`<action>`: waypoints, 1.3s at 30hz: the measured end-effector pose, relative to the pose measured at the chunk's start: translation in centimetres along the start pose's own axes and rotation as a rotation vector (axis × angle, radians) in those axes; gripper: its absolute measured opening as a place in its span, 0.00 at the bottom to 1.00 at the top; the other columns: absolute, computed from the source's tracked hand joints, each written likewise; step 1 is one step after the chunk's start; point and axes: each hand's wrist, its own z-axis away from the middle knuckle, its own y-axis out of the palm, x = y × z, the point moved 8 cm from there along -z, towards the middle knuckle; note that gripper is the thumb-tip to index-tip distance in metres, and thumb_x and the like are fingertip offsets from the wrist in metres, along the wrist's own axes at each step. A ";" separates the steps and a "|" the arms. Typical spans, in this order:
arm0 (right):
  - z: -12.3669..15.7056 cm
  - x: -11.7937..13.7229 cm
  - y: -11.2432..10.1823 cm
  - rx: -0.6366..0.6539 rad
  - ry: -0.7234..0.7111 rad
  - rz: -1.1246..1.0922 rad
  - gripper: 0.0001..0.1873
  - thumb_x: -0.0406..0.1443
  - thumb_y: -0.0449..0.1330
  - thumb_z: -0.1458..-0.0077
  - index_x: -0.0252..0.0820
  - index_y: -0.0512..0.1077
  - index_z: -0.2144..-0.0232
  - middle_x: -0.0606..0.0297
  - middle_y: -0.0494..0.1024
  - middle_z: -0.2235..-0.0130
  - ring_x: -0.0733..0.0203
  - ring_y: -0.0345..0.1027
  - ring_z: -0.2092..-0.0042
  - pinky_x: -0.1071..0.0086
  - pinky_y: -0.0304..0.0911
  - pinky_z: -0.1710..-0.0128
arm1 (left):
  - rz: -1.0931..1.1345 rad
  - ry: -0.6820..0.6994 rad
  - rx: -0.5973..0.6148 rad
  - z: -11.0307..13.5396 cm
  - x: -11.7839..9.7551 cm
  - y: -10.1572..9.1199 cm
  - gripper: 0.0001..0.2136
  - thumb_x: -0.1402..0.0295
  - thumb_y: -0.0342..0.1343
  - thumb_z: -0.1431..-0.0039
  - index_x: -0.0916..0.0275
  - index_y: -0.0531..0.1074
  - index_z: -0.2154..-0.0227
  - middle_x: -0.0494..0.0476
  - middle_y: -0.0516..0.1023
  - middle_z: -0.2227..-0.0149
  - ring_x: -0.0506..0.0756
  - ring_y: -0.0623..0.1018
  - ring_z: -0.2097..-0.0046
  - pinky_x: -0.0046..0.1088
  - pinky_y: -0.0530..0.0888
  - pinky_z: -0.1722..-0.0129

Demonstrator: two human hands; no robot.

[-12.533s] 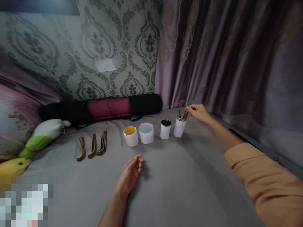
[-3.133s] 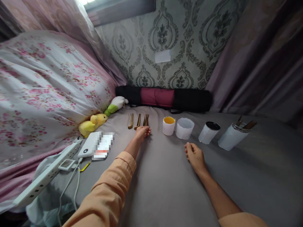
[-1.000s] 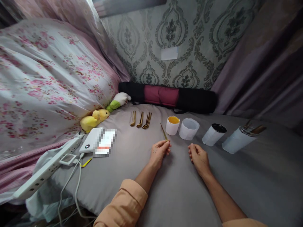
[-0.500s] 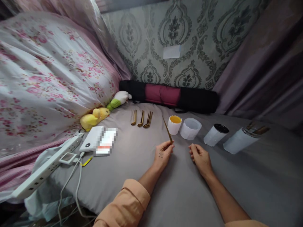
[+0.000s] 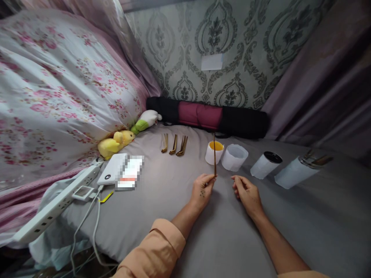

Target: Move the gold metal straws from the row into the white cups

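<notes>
My left hand [image 5: 203,189] pinches the lower end of a thin gold metal straw [image 5: 215,154], which stands almost upright in front of the yellow-lined white cup [image 5: 214,152]. My right hand [image 5: 247,193] rests on the grey sheet just to the right, fingers loosely curled, holding nothing. Three groups of bent gold straws [image 5: 174,144] lie on the sheet further left. To the right of the yellow cup stand a wide white cup [image 5: 234,157], a black-topped white cup [image 5: 265,165] and a white-wrapped jar [image 5: 295,172] with straws sticking out of it.
A black and maroon roll bag [image 5: 207,117] lies along the patterned wall. A floral duvet [image 5: 58,92] piles up at the left, with a yellow and green plush toy [image 5: 121,137] below it. A white power bank [image 5: 111,174] and power strip [image 5: 55,210] with cables lie at the bed's left edge.
My left hand has swung the gold straw from a leftward tilt to almost upright and moved slightly right toward the yellow cup. The right hand has stayed put.
</notes>
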 end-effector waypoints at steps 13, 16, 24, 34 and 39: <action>0.7 1.8 0.4 0.032 -0.043 -0.083 0.20 0.48 0.51 0.49 0.39 0.69 0.63 0.66 0.66 0.76 0.70 0.57 0.78 0.76 0.54 0.82 | -0.214 0.175 0.079 0.5 -0.7 1.2 0.13 0.66 0.46 0.43 0.55 0.74 0.60 0.59 0.74 0.65 0.54 0.70 0.62 0.29 0.65 0.60; 0.8 1.9 0.4 0.038 -0.051 -0.105 0.19 0.47 0.51 0.48 0.39 0.69 0.63 0.67 0.66 0.76 0.70 0.57 0.78 0.76 0.54 0.82 | -0.243 0.196 0.110 0.7 -0.9 1.5 0.14 0.66 0.44 0.42 0.56 0.73 0.58 0.60 0.74 0.64 0.54 0.70 0.62 0.28 0.65 0.60; 0.9 2.2 0.5 0.050 -0.074 -0.148 0.19 0.47 0.52 0.48 0.39 0.68 0.62 0.68 0.65 0.77 0.70 0.56 0.79 0.75 0.55 0.81 | -0.301 0.224 0.180 1.1 -1.3 2.1 0.15 0.68 0.43 0.42 0.55 0.72 0.58 0.60 0.73 0.64 0.54 0.69 0.61 0.27 0.65 0.60; 0.8 1.6 0.5 0.047 -0.052 -0.160 0.19 0.46 0.53 0.49 0.39 0.69 0.61 0.66 0.67 0.75 0.69 0.58 0.77 0.76 0.54 0.81 | -0.540 0.291 0.284 1.6 -1.4 3.0 0.15 0.71 0.41 0.41 0.58 0.71 0.57 0.57 0.72 0.64 0.51 0.69 0.62 0.26 0.66 0.61; 0.7 1.6 0.5 0.040 -0.059 -0.149 0.18 0.46 0.54 0.49 0.39 0.69 0.63 0.67 0.67 0.76 0.70 0.58 0.78 0.76 0.55 0.81 | -0.598 0.286 0.309 1.6 -1.2 3.3 0.15 0.71 0.40 0.41 0.57 0.71 0.57 0.56 0.72 0.64 0.51 0.69 0.62 0.25 0.66 0.61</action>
